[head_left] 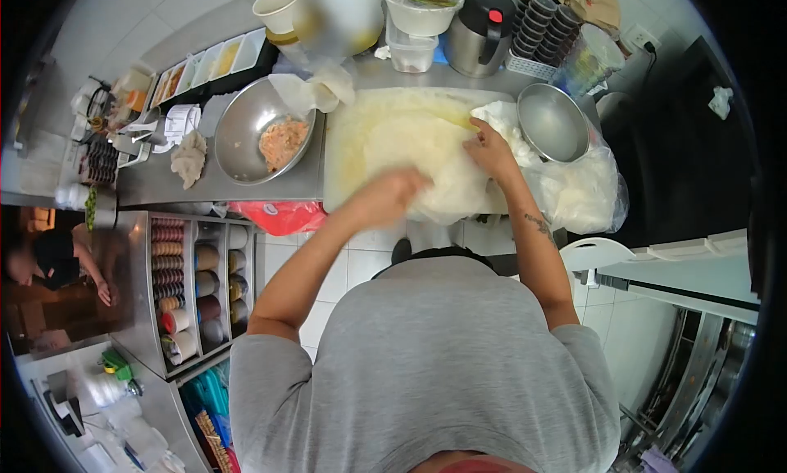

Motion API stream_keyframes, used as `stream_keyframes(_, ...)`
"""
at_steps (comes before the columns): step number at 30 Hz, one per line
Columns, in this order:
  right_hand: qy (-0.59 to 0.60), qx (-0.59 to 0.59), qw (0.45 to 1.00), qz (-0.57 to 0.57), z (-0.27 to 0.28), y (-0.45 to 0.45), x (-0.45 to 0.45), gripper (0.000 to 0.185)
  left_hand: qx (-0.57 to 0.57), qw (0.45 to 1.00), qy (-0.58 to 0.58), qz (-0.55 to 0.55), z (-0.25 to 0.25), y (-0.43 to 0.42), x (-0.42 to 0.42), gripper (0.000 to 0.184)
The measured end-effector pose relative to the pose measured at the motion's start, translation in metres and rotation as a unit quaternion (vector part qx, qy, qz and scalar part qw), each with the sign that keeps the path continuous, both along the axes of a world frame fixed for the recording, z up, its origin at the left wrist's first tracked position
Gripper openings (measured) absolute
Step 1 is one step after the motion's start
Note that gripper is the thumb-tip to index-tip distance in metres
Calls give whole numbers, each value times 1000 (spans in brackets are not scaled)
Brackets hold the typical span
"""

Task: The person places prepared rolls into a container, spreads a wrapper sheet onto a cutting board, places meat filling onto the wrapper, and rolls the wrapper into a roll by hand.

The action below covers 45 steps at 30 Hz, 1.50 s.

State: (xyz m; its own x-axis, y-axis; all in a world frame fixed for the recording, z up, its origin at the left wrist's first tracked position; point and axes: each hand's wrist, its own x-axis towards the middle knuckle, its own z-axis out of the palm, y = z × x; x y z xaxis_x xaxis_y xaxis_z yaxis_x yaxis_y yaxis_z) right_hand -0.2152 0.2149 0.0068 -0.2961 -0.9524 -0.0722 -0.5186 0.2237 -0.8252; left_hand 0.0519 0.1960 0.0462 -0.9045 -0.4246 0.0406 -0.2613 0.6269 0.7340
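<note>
My pale sheet [459, 176], mid-frame on the board [343, 133], is prob. light, soft & easy to tear, so best lifted w/ flat fingers under an edge. Outline's faint: no clear pointing end, long axis can't tell. L hand [395, 196] blurred, R hand [492, 152] bent nr upper-right white bundle [510, 130]; can't tell if either's gripping.

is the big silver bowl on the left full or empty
Neither: the wide, round, silver metal bowl holds a clump of pinkish-orange mixture, leaving much of its inside bare.
</note>
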Motion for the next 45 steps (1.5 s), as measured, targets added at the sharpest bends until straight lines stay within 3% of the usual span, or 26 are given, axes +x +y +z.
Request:
stream_keyframes(2,-3,-26,1000,14,11,16,4,61,-47,978,16,204,-1,-40,-13,37)
stream_keyframes(4,15,-24,999,38,35,20,9,61,-226,926,111,283,-28,-76,-34,25)
stream_keyframes(7,66,-72,992,79,46,12,8,62,-159,952,-128,227,-30,-98,-49,18)
stream_keyframes(8,88,-96,987,94,49,2,3,62,-156,949,-93,259,-30,-102,-50,19)
stream_keyframes(11,9,-222,971,88,41,-37,-9,60,-134,933,-28,332,-33,-113,-27,20)
stream_keyframes(14,97,-306,945,68,65,-43,0,47,-73,922,-29,378,-39,-127,-1,21)
stream_keyframes(17,140,-184,960,160,41,-11,11,36,12,915,-40,401,-38,-114,14,24)
stream_keyframes(19,107,-190,935,281,20,26,30,27,18,920,-69,386,-41,-107,22,29)
stream_keyframes(22,161,-159,932,281,8,60,45,21,-6,918,-138,372,-44,-106,25,37)
stream_keyframes(25,189,-231,918,262,-4,57,47,14,31,911,-107,397,-31,-100,25,42)
stream_keyframes(28,218,-209,920,249,-5,58,53,11,242,859,-1,451,-4,-102,10,36)
stream_keyframes(31,222,-198,919,258,-5,62,57,12,140,885,145,420,-39,-122,14,35)
stream_keyframes(34,146,-167,924,311,-4,68,64,10,8,911,67,407,-27,-112,21,38)
stream_keyframes(37,-8,-183,947,262,14,69,76,12,-129,914,99,372,-41,-112,30,40)
stream_keyframes(40,17,-197,966,168,8,45,42,18,-227,899,59,370,-44,-109,36,39)
stream_keyframes(42,64,-119,987,92,12,27,22,23,-168,900,23,400,-42,-105,34,32)
stream_keyframes(45,176,-158,972,17,-4,-8,14,25,-125,900,-11,418,-57,-108,29,26)
